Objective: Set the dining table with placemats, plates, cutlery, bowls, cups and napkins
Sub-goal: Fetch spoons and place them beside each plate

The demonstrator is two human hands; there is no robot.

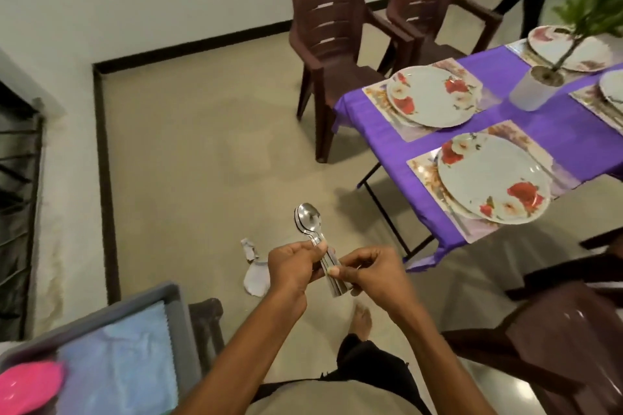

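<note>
Nearest, the left hand [292, 268] and right hand [372, 271] both gripped a nested stack of spoons [315, 239], probably to peel one off for the plates [492, 177] at right.

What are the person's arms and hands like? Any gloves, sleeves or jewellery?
Both the left hand and the right hand are bare, with no gloves. The forearms are uncovered as far as the picture shows; no sleeve reaches them. No ring, watch or bracelet shows on either wrist.
</note>
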